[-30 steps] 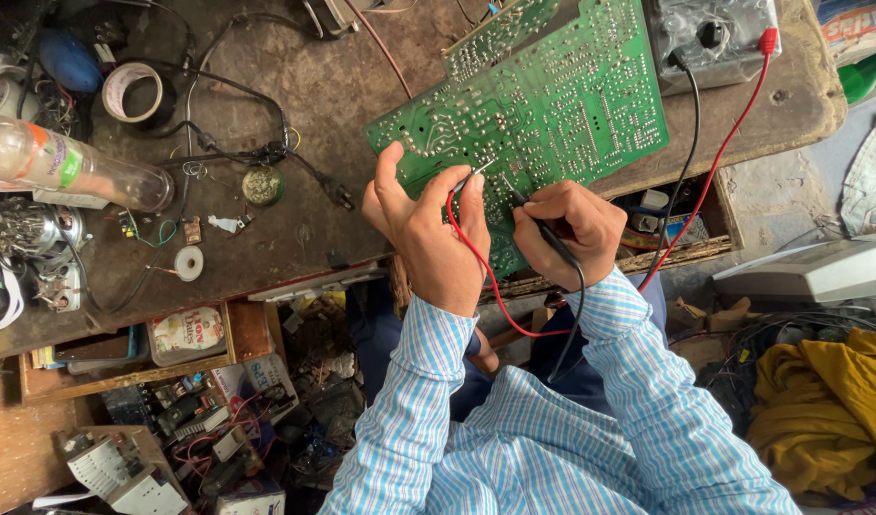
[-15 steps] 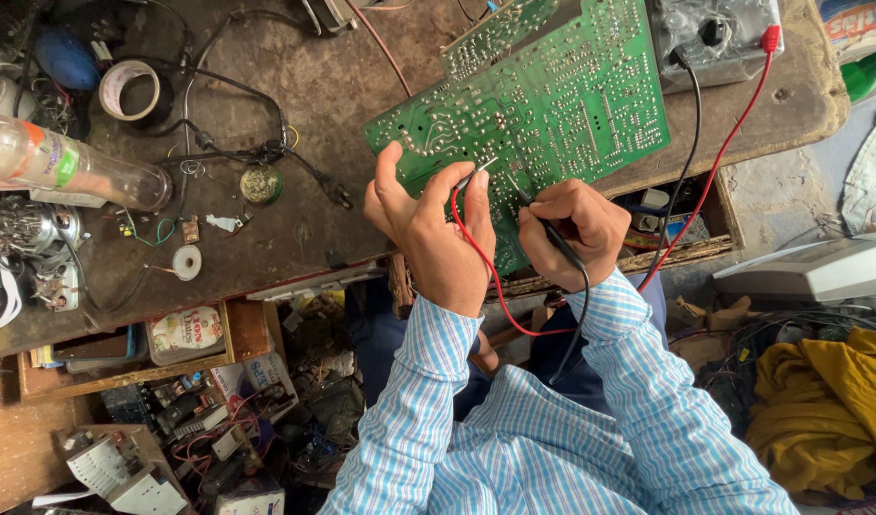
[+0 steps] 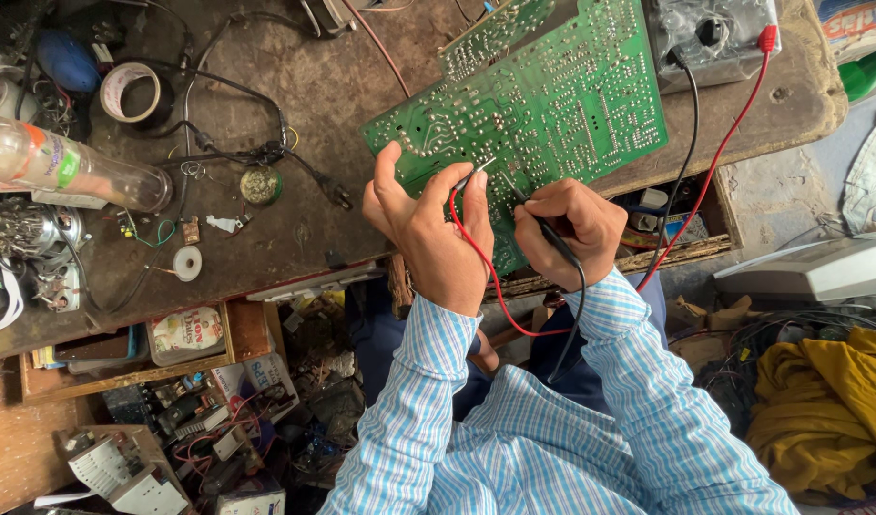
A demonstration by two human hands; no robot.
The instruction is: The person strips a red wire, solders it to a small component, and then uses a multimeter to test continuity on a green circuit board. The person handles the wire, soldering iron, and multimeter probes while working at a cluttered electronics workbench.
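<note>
Both probe tips have barely shifted on the board since a second ago.
Left hand (image 3: pixel 436 243) fingers pinch the red probe (image 3: pixel 476 177); right hand (image 3: pixel 570 229) fingers clamp the black probe (image 3: pixel 526 202). Both tips slant onto the green circuit board (image 3: pixel 552 95), lying long-axis diagonally across the tabletop (image 3: pixel 333 86).

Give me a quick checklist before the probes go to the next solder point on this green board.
1. Red probe held in left hand, tip on circuit board: ok.
2. Black probe held in right hand, tip on board: ok.
3. Red lead and black lead plugged into meter: ok.
4. Meter reading visible: cannot tell, it is cut off at the frame edge.
5. Board lying flat on workbench: ok, though its near corner overhangs the edge.
</note>
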